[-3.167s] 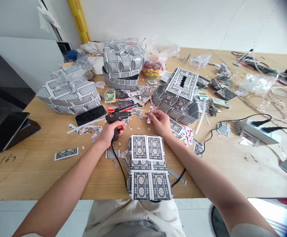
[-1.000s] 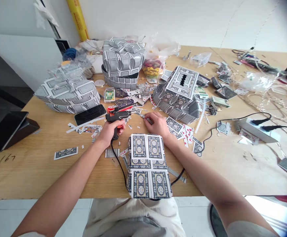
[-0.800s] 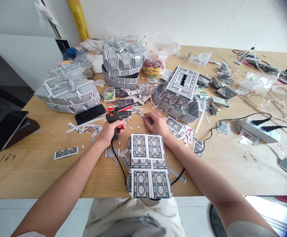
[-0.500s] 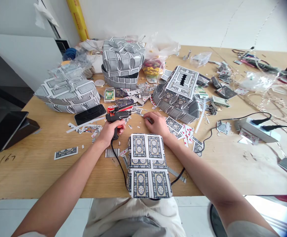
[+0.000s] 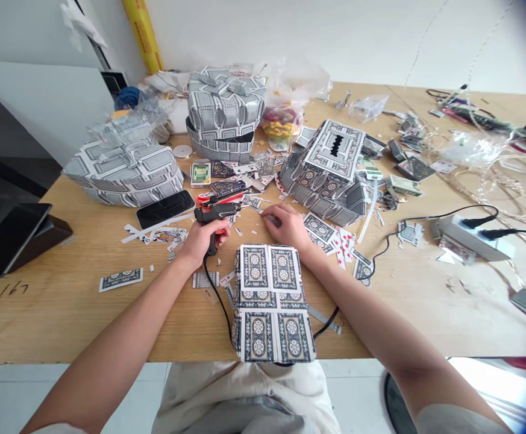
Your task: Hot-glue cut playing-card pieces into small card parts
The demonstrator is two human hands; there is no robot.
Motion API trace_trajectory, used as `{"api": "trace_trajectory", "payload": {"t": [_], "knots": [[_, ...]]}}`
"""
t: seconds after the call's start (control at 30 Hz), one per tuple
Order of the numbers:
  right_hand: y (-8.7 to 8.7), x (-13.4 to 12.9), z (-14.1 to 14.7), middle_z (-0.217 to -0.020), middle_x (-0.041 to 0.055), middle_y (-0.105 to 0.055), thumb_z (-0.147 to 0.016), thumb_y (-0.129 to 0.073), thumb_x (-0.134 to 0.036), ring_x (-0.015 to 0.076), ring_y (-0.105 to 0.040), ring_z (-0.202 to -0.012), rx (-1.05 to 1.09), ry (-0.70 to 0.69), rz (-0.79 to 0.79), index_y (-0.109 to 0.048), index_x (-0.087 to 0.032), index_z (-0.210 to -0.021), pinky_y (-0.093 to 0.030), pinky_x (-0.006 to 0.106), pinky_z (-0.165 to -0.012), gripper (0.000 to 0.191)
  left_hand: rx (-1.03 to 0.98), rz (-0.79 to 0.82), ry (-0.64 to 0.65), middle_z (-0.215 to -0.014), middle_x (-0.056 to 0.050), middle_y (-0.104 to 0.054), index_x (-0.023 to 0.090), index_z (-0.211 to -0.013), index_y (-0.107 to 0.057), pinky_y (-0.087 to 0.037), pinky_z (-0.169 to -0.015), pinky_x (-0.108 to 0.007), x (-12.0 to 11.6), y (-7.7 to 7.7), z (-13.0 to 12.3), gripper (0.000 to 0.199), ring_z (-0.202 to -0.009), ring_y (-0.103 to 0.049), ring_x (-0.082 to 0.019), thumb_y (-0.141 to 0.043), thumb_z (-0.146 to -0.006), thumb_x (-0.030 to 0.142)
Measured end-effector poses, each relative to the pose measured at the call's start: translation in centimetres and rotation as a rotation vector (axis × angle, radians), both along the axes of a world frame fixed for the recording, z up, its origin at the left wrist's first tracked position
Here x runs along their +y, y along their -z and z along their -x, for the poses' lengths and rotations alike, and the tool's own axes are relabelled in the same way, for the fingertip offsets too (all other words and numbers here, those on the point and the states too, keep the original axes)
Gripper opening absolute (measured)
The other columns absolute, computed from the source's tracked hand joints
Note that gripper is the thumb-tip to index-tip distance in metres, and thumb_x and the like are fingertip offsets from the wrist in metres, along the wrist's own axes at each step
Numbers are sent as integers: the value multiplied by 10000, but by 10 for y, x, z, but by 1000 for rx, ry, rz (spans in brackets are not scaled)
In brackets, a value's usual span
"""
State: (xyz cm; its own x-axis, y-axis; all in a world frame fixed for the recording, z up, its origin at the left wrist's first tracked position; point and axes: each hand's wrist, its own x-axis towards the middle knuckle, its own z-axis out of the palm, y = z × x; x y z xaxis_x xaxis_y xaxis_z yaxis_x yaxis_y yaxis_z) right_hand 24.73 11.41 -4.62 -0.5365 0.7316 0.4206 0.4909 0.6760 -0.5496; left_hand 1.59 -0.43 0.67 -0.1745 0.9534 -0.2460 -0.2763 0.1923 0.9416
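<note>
My left hand (image 5: 206,239) is wrapped round the handle of a black glue gun (image 5: 217,212), its nozzle pointing right. To its right, my right hand (image 5: 287,226) rests low over the table with curled fingers; something small and dark shows by the fingers, too hidden to make out. Between my forearms, near the table's front edge, lies a box covered with patterned playing cards (image 5: 269,301). The gun's black cable runs down beside this box. Loose cards (image 5: 319,228) lie just right of my right hand.
Grey card-woven baskets (image 5: 127,163) stand at the left and back, and a card-covered box (image 5: 330,150) at the back right. A phone (image 5: 165,208) lies left of the gun. A power strip (image 5: 475,236) with cables sits at the right.
My right hand's fingers have shifted very slightly to the left. My left hand, the glue gun and the near box look the same.
</note>
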Motion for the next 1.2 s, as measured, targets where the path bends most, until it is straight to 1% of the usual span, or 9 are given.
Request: {"api": "trace_trajectory", "payload": {"t": [0.27, 0.6, 0.77, 0.93, 1.2], "knots": [[4, 3, 0, -1046, 98, -801, -994, -683, -257, 282, -733, -953, 1, 39, 20, -756, -239, -1021, -598, 437, -911, 80, -5, 5, -5, -676, -24, -612, 151, -659, -667, -365, -504, -254, 1, 0, 0, 303, -538, -497, -95, -814, -703, 413], [5, 5, 0, -994, 99, -793, -988, -668, -243, 276, -719, -924, -8, 51, 10, -750, -228, -995, -591, 430, -896, 84, 16, 3, 5, -665, -20, -609, 156, -658, -658, -352, -509, -255, 0, 0, -1, 314, -544, -492, -95, -807, -711, 427], [5, 4, 1, -1028, 106, -787, -990, -655, -235, 290, -717, -984, -13, 42, -2, -748, -231, -1001, -589, 447, -932, 93, 37, 6, 18, -609, -12, -577, 157, -645, -660, -342, -513, -253, -1, -1, 0, 325, -539, -485, -101, -803, -718, 440], [4, 2, 1, -1100, 122, -775, -1027, -613, -242, 310, -705, -1060, -40, 14, -30, -768, -241, -1072, -588, 476, -984, 161, 39, 3, 9, -614, -15, -581, 160, -639, -659, -342, -513, -255, -1, -2, -1, 326, -538, -482, -103, -806, -713, 441], [5, 2, 1, -1109, 135, -765, -1042, -598, -249, 309, -714, -1055, -22, 8, -31, -803, -237, -1072, -602, 495, -992, 208, 47, 1, 19, -601, -16, -583, 168, -644, -658, -345, -518, -265, -1, -2, -1, 318, -539, -483, -111, -800, -727, 440]]}}
